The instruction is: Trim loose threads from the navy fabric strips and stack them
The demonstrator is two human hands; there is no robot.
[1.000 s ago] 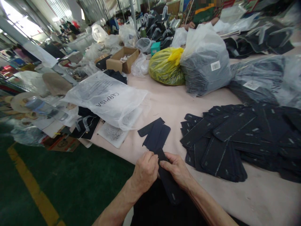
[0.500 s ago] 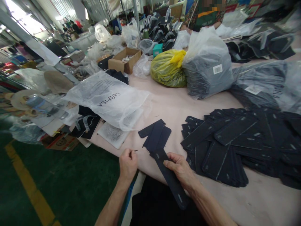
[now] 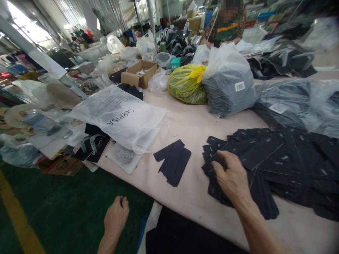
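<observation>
My right hand (image 3: 233, 176) reaches over the left side of a large pile of dark fabric strips (image 3: 265, 151), thumb and fingers apart around a strip's end, with no firm grip visible. Off the table's near edge, above the green floor, my left hand (image 3: 116, 213) is closed with its fingertips together; whatever it may hold is too small to name. Between the hands, a few dark strips (image 3: 176, 162) lie overlapped on the pale tabletop (image 3: 148, 176).
A white plastic bag (image 3: 119, 116) covers part of a speckled sheet (image 3: 123, 157) on the left. Farther back are an open cardboard box (image 3: 139, 74), a yellow bag (image 3: 186, 84) and a filled clear bag (image 3: 229, 84). A person (image 3: 225, 30) is across the table.
My right hand has let go of the long strip it held and moved right to the pile. That strip is no longer in my hand. My left hand has moved down and left, off the table.
</observation>
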